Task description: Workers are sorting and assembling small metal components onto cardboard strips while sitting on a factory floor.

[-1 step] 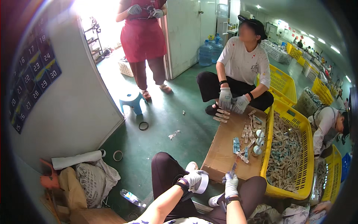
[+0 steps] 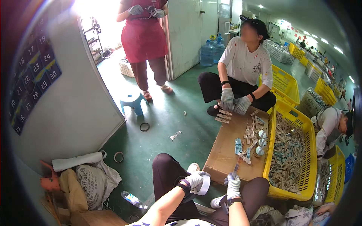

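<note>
My left hand (image 2: 195,180), gloved, is closed round a white ring-shaped roll (image 2: 204,185), perhaps tape, above my left leg. Beside the cardboard box's near edge, my gloved right hand (image 2: 233,185) pinches a thin, narrow tool (image 2: 236,167) pointing up over the cardboard; its exact kind is unclear. On the flat brown cardboard box (image 2: 222,160) lie pale clothespins (image 2: 250,132) and blue ones (image 2: 238,146). Several small white round containers (image 2: 260,142) stand near the yellow basket. Across the box, a co-worker's gloved hands (image 2: 235,102) are held together near three clothespins (image 2: 224,116).
A yellow basket (image 2: 270,165) full of clothespins stands right of the box. A blue stool (image 2: 132,103), a dark ring (image 2: 144,127) and a plastic bottle (image 2: 134,199) are on the green floor. Sacks (image 2: 92,184) lie at left. Another person in a red apron (image 2: 145,41) stands by the doorway.
</note>
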`<state>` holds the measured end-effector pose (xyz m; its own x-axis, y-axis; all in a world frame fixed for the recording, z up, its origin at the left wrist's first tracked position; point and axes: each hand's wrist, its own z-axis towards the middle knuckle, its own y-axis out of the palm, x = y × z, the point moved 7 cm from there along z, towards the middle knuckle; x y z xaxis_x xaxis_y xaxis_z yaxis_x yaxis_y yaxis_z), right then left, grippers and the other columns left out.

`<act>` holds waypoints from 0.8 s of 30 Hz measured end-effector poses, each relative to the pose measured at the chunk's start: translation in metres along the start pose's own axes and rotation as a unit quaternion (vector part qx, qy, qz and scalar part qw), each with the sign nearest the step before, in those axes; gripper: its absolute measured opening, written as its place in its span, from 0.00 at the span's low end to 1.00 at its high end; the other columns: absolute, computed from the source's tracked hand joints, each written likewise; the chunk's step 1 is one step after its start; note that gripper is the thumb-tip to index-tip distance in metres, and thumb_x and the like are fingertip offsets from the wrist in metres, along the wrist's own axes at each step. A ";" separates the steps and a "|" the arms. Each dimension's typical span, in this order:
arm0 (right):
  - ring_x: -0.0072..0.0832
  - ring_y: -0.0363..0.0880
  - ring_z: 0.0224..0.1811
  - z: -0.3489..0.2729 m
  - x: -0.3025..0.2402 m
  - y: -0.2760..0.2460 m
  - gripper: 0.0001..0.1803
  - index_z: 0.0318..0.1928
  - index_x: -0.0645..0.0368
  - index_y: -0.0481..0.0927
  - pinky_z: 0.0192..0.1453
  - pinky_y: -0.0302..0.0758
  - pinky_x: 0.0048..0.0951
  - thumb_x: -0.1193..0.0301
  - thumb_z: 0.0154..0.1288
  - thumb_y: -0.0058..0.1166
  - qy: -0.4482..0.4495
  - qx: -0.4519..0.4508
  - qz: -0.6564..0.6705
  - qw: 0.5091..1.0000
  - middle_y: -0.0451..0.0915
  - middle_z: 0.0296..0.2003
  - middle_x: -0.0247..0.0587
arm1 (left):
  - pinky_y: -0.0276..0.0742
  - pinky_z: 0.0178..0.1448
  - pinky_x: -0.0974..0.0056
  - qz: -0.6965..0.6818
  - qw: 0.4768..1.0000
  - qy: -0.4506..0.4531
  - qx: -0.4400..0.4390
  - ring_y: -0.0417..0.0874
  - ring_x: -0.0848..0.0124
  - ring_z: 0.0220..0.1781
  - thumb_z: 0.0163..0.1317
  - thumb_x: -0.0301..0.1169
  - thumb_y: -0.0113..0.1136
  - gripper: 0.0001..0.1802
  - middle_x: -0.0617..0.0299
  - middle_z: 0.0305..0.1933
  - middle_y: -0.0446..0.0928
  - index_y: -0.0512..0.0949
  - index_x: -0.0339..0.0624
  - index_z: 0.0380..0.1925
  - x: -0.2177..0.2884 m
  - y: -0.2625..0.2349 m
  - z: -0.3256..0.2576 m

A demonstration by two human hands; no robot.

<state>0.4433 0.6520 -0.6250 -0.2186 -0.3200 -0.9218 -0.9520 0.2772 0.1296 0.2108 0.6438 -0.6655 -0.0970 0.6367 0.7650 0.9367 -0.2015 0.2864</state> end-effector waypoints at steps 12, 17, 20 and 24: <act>0.19 0.73 0.19 0.000 0.000 -0.012 0.05 0.42 0.58 0.74 0.21 0.72 0.20 0.75 0.66 0.54 0.002 0.027 0.009 1.000 0.77 0.24 0.32 | 0.78 0.42 0.64 0.162 0.986 0.027 -0.006 0.77 0.68 0.35 0.38 0.09 0.51 0.34 0.65 0.35 0.77 0.78 0.44 0.50 0.052 0.036 -0.046; 0.19 0.73 0.21 -0.003 -0.003 -0.011 0.07 0.44 0.57 0.75 0.24 0.72 0.21 0.73 0.67 0.54 0.003 0.029 0.007 1.000 0.77 0.26 0.32 | 0.78 0.38 0.61 0.137 0.990 0.043 0.003 0.76 0.67 0.35 0.25 0.07 0.56 0.43 0.64 0.34 0.76 0.77 0.46 0.51 0.026 0.024 -0.016; 0.19 0.75 0.24 0.001 -0.001 0.000 0.05 0.42 0.57 0.75 0.25 0.73 0.20 0.75 0.67 0.54 -0.008 0.006 0.018 1.000 0.77 0.27 0.32 | 0.77 0.38 0.64 0.058 0.996 0.069 -0.007 0.76 0.68 0.35 0.32 0.05 0.50 0.40 0.65 0.33 0.76 0.78 0.45 0.51 -0.008 -0.002 0.015; 0.20 0.75 0.24 0.000 -0.001 -0.011 0.05 0.42 0.56 0.75 0.25 0.73 0.21 0.74 0.66 0.55 0.004 0.020 0.003 1.000 0.78 0.28 0.31 | 0.79 0.41 0.62 0.075 0.996 0.053 -0.004 0.76 0.67 0.36 0.35 0.05 0.50 0.39 0.64 0.35 0.77 0.79 0.46 0.52 0.006 0.013 0.005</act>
<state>0.4544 0.6489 -0.6251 -0.2268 -0.3248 -0.9182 -0.9413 0.3151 0.1210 0.2243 0.6491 -0.6599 0.0089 0.5170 0.8560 0.9403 -0.2955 0.1687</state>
